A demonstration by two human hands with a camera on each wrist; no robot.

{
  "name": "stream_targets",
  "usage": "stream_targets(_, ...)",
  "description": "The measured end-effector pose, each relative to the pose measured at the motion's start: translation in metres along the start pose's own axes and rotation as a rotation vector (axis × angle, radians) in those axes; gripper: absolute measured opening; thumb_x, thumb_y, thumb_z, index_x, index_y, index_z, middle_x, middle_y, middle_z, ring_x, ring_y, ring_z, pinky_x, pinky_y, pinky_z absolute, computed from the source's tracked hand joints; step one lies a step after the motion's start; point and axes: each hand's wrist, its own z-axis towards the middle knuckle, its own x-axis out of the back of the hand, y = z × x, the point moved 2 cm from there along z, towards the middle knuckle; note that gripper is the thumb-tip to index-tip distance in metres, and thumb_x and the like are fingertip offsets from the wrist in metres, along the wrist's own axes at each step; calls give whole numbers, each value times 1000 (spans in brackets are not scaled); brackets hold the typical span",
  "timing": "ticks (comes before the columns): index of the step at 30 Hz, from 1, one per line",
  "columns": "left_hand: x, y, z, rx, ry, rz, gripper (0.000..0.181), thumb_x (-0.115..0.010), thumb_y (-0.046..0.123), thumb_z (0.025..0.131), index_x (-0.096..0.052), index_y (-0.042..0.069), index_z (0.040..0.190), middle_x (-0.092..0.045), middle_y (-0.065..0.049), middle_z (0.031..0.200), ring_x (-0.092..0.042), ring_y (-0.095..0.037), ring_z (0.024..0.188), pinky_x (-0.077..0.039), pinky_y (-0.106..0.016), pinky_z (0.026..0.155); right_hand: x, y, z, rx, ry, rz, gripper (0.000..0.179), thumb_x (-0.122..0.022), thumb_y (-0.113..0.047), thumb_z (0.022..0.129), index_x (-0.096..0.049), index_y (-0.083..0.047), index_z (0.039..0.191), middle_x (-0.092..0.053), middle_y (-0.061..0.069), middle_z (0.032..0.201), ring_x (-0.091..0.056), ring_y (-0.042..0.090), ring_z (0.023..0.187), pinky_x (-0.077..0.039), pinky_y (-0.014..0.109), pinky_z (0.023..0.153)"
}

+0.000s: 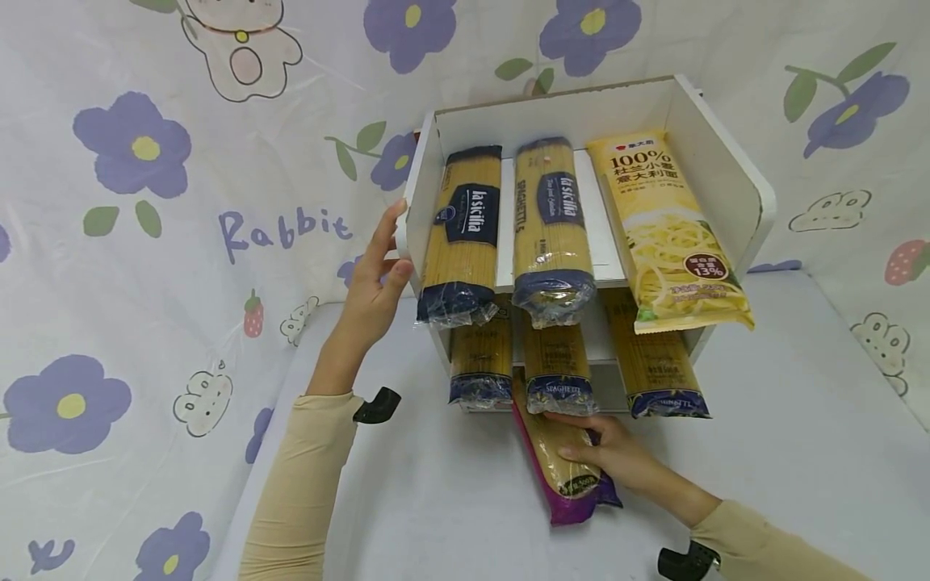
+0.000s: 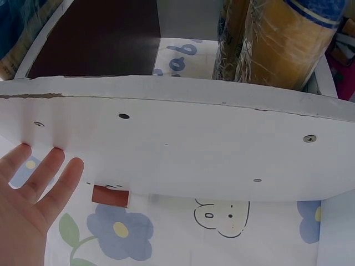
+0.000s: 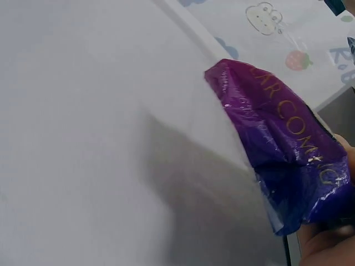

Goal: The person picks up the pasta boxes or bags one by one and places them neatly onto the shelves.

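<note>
My left hand (image 1: 370, 298) rests against the left side of a white shelf rack (image 1: 726, 173), thumb near its front edge. In the left wrist view, the fingertips (image 2: 71, 169) touch the outer side panel, fingers spread and nearly straight. Low in front of the rack, my right hand (image 1: 621, 456) grips a purple-ended spaghetti packet (image 1: 552, 456) from its right side. The packet slants out of the bottom level, its far end hidden under the shelf above. Its crinkled purple-and-blue end (image 3: 283, 144) fills part of the right wrist view.
On the top shelf lie two blue-labelled spaghetti packets (image 1: 465, 218) (image 1: 554, 218) and a yellow pasta packet (image 1: 676, 234). Below, three spaghetti packets (image 1: 481, 359) (image 1: 558, 363) (image 1: 657, 355) jut past the middle shelf's front edge. A white table (image 1: 429, 500) and a flowered backdrop (image 1: 145, 307) surround the rack.
</note>
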Motion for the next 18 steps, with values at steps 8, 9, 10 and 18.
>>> stream_targets(8, 0, 0, -1, 5, -1, 10, 86, -38, 79, 88, -20, 32, 157, -47, -13, 146, -57, -32, 119, -54, -56, 95, -13, -4, 10, 15, 86, -13, 57, -71, -25, 91, -53, -3, 140, -48, 21, 149, -39, 43, 142, -36, 57, 114)
stream_targets(9, 0, 0, -1, 5, -1, 12, 86, -38, 79, 88, -20, 32, 157, -47, -13, 147, -57, -32, 119, -54, -56, 95, -15, -5, 12, 20, 103, -5, 57, -71, -24, 91, -53, -1, 140, -48, 22, 148, -40, 43, 141, -37, 56, 114)
stream_targets(10, 0, 0, -1, 5, -1, 13, 86, -38, 79, 88, -20, 32, 157, -47, -13, 146, -57, -32, 119, -54, -56, 95, -17, -5, 14, 27, 117, 18, 57, -72, -22, 90, -53, 0, 139, -48, 22, 149, -40, 43, 141, -36, 56, 115)
stream_targets(18, 0, -1, -1, 15, -1, 7, 86, -38, 80, 87, -20, 34, 157, -48, -14, 145, -58, -33, 118, -55, -57, 94, -33, -5, 26, -49, 205, 57, 61, -77, -23, 86, -55, 3, 136, -50, 26, 145, -41, 44, 140, -33, 56, 117)
